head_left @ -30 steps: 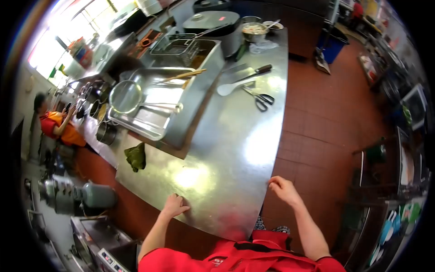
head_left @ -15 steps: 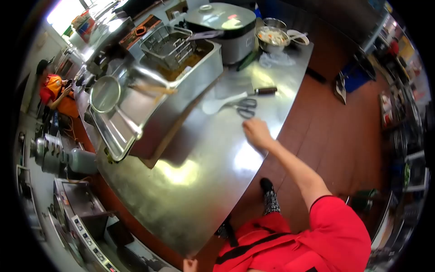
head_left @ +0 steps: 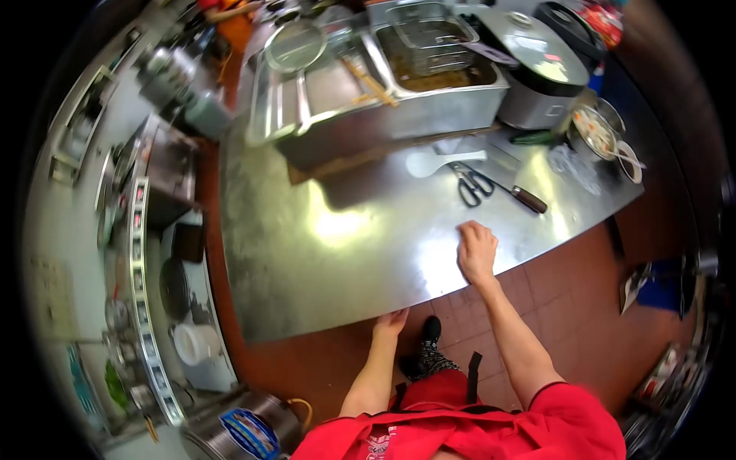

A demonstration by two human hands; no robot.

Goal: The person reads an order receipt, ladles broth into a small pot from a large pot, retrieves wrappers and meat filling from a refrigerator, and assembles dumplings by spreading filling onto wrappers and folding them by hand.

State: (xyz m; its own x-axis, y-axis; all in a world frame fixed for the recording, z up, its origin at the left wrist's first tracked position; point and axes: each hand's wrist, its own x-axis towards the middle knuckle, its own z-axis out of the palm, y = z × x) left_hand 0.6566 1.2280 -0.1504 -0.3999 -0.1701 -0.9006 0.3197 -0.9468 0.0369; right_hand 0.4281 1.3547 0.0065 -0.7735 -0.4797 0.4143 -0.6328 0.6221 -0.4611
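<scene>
My right hand (head_left: 477, 249) is over the steel table (head_left: 291, 284) near its front edge, its fingers curled together and nothing showing in them. Just beyond it lie scissors (head_left: 474, 186) with dark handles, a knife (head_left: 529, 200) with a brown handle, and a white rice paddle (head_left: 441, 162). My left hand (head_left: 392, 322) is at the table's front edge, with its fingers partly hidden there. Whether it grips the edge I cannot tell.
Along the back stand a fryer (head_left: 437, 103) with a wire basket (head_left: 429, 38), a strainer (head_left: 296, 47) and a rice cooker (head_left: 537, 69). A bowl of cut food (head_left: 593, 132) and a plastic bag (head_left: 573, 167) are at the right. A lidded metal pot (head_left: 245, 429) stands lower left.
My view has turned left, so the table looks swung round. My left hand has come further into view at the table edge. My right hand now sits farther from the scissors.
</scene>
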